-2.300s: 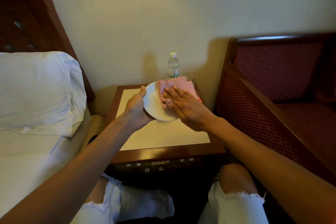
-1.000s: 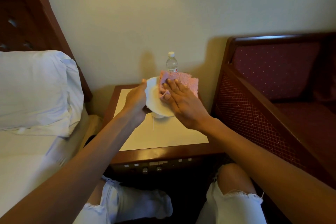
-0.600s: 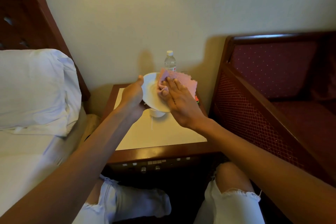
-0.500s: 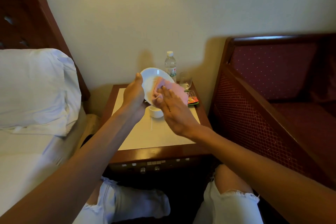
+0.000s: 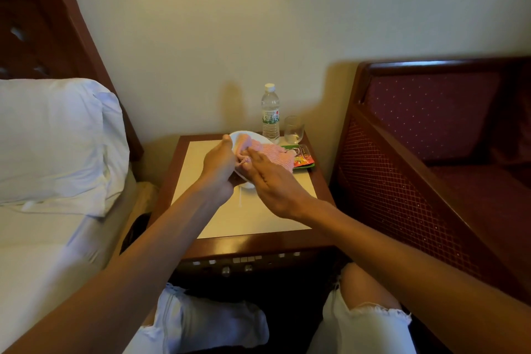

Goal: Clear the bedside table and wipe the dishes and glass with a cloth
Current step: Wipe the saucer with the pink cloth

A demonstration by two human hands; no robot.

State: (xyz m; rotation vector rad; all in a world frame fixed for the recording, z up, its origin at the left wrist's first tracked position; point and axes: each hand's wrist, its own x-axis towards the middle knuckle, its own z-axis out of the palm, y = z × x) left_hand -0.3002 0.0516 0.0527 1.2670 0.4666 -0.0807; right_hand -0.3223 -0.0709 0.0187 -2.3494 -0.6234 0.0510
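Observation:
My left hand [image 5: 218,165] grips a white plate [image 5: 240,138] by its left rim, tilted above the bedside table [image 5: 253,221]. A pink cloth [image 5: 273,154] lies on the plate's face, and my right hand [image 5: 270,181] presses it there with straight fingers. A small white cup [image 5: 248,184] shows just under my hands, mostly hidden. At the table's back right stand a clear water bottle [image 5: 270,113] and an empty drinking glass [image 5: 293,129].
A green and red snack packet [image 5: 303,156] lies at the table's right edge, partly under the cloth. A bed with a white pillow [image 5: 54,141] is on the left. On the right stands a dark red wooden sofa [image 5: 431,135]. My knees are below the table front.
The plate has come down and tilted flatter, closer to the table. My right hand slid the cloth down across it, so the glass and packet now show.

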